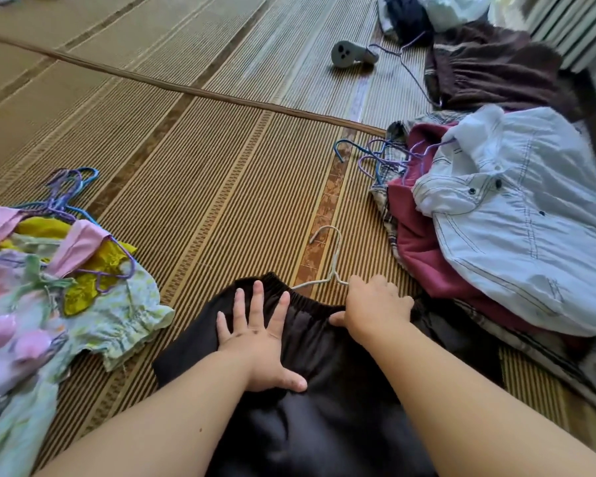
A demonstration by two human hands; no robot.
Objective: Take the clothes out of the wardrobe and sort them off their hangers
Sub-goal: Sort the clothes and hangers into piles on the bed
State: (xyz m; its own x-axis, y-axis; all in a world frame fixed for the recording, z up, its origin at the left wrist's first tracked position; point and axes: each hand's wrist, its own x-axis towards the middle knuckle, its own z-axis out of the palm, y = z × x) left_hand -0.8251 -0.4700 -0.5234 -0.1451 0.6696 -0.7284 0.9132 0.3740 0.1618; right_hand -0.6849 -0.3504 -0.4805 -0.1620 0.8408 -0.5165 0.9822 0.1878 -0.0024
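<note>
My left hand (258, 342) presses flat, fingers spread, on the black garment (324, 425); my right hand (375, 304) curls round its waistband, touching the white hanger (331, 259) poking out.

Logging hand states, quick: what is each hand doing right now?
Left hand: open, pressing flat on the black garment.
Right hand: fingers curled on the garment's waistband, beside the white hanger.

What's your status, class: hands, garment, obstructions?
Left hand flat on black garment. Right hand grips its waistband at white hanger. Hanger not yet out, hook lying on mat. Floral pile left, shirt pile right, neither blocking.
</note>
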